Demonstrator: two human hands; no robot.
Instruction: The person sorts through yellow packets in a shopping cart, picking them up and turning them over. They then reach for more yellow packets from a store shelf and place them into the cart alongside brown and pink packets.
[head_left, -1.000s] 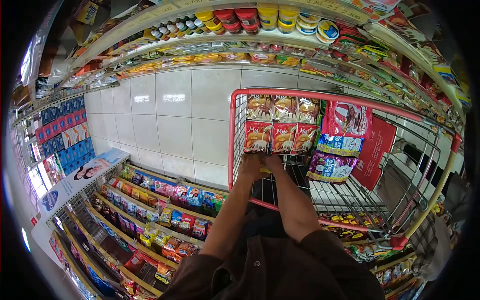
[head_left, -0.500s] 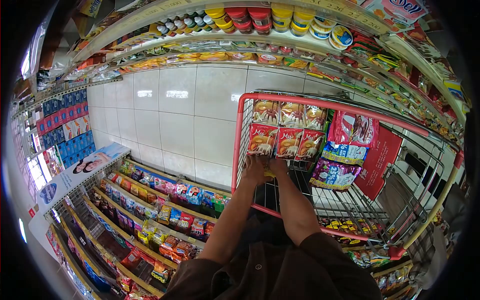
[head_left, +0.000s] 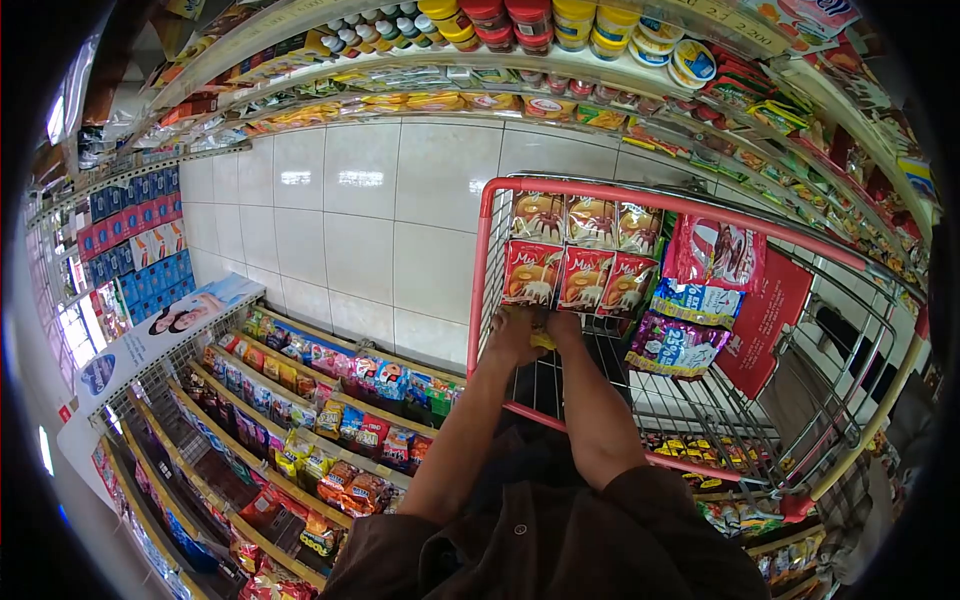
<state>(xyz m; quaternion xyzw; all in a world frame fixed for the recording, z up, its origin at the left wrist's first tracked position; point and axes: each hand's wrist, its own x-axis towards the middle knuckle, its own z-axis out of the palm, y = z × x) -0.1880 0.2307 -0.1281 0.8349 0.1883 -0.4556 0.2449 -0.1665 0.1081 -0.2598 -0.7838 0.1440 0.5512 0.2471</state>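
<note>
Both hands are low inside the shopping cart (head_left: 476, 250), at its near left corner. My left hand (head_left: 514, 338) curls around a yellow packet (head_left: 543, 338), of which only a sliver shows between the hands. Closed at the packet's other side is my right hand (head_left: 565, 330), its fingers partly hidden. Just beyond the fingertips lie red-and-brown packets (head_left: 533, 272) in two rows, with pictures of round baked goods and poured sauce. To their right are a pink pouch (head_left: 715, 252), a blue pouch (head_left: 697, 304) and a purple pouch (head_left: 678, 347).
The cart has a red panel (head_left: 768, 325) and a folded seat at right. Shelves with tubs and jars (head_left: 575, 25) run along the far side. Tiered racks of snack bags (head_left: 365, 430) stand at near left, beside pale floor tiles (head_left: 430, 260). A person's checked clothing (head_left: 850, 510) shows at right.
The view has shifted slightly, so the cart sits a little farther right. My left hand's fingers are more curled, and my hands remain close together around the yellow packet.
</note>
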